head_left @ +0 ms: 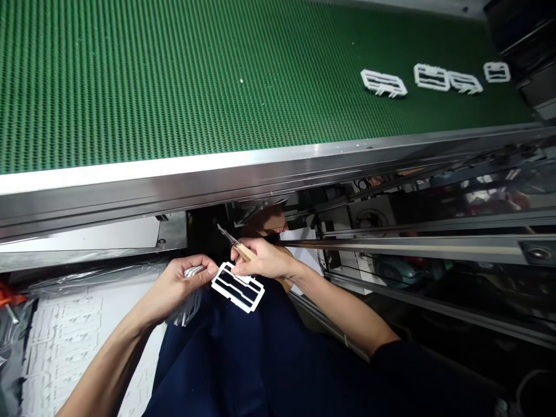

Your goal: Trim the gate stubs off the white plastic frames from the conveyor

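My left hand (pixel 185 284) is closed on a stack of white plastic frames (pixel 189 307), which hang below its palm. Its thumb and forefinger are at the left corner of another white frame (pixel 238 288), a flat rectangle with long slots. My right hand (pixel 263 259) is wrapped round a pair of nippers (pixel 245 251) with tan handles, their metal tips pointing up and left. The right thumb also lies against the top edge of that single frame. Whether both hands grip it, I cannot tell. Both hands are above my dark blue clothing.
Beyond my hands runs a green conveyor belt (pixel 174 75) with a metal edge rail (pixel 217 168). Several white frames (pixel 384 84) lie on its right part. At lower left, a plastic-lined box (pixel 108 324) holds rows of flat white parts. Metal bars (pixel 434 246) extend to the right.
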The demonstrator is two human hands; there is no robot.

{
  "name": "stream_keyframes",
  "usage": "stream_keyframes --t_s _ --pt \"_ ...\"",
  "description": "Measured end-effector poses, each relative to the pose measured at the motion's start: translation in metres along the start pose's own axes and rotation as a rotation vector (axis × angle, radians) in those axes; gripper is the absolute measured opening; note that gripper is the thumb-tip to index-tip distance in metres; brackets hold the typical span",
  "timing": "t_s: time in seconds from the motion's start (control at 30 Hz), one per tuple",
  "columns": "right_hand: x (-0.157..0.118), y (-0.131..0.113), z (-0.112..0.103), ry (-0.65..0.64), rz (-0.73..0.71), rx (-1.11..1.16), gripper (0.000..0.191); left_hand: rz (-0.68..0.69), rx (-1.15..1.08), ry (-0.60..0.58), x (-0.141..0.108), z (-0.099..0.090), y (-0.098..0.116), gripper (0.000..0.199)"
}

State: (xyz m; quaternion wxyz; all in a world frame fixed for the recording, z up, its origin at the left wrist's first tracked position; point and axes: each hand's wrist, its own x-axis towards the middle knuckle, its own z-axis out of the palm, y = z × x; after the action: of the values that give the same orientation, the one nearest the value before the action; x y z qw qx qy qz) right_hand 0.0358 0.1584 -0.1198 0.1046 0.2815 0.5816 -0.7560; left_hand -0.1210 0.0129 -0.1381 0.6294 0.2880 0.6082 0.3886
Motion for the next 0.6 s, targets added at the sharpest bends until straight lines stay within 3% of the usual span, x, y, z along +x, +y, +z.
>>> stream_keyframes --t_s 0.4,0.6 --pt "0.0025 0.0009 -0.0031 -0.021 -0.021 -0.074 0.025 0.012 0.233 -0.003 -0.0004 0.0003 0.0055 0.028" --pt "0.0012 0.0034 -0.0027 -0.108 -0.083 -0.059 0.027 0.096 0.347 -0.081 -0.0033 -0.0029 0.0075 0.026"
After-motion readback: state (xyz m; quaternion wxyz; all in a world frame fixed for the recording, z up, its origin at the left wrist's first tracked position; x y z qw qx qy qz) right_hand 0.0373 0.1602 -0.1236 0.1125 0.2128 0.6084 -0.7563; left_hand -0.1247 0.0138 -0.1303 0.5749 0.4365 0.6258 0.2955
